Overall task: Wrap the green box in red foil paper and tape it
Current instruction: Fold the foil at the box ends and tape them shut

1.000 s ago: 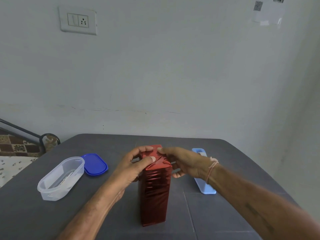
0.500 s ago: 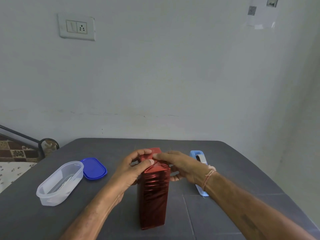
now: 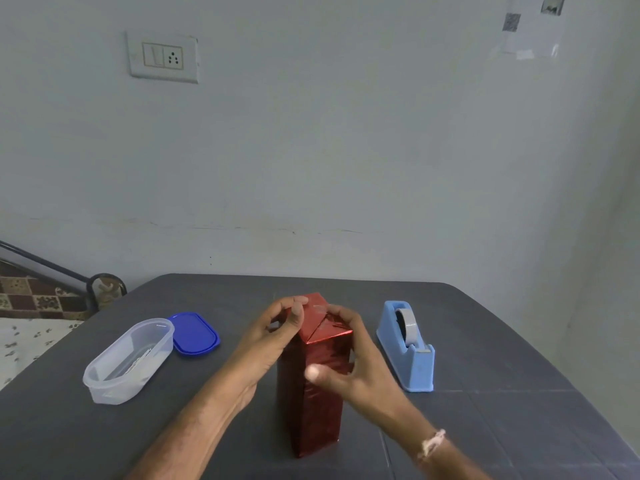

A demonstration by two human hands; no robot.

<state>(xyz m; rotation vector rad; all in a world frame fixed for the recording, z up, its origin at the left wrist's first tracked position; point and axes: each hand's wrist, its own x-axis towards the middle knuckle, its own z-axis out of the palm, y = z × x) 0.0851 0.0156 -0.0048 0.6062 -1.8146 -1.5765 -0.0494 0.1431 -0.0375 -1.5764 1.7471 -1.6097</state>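
Observation:
A tall box wrapped in shiny red foil paper (image 3: 317,403) stands upright in the middle of the dark grey table (image 3: 502,427); no green shows. Its top end is folded into triangular flaps, with a small clear piece of tape on them. My left hand (image 3: 273,336) grips the top left corner, thumb and fingertips curled onto the folded flap. My right hand (image 3: 349,365) wraps round the box's upper right side, fingers behind it and thumb across the front. A blue tape dispenser (image 3: 408,348) with a grey roll stands just right of the box.
A clear oval plastic container (image 3: 128,362) lies at the left with its blue lid (image 3: 194,334) beside it. A wall rises behind the table's far edge. A patterned bed and a metal frame (image 3: 52,292) lie beyond the left edge.
My right hand has slid from the top flap down onto the box's right side. The left hand stays at the top corner. The tape dispenser is now fully uncovered.

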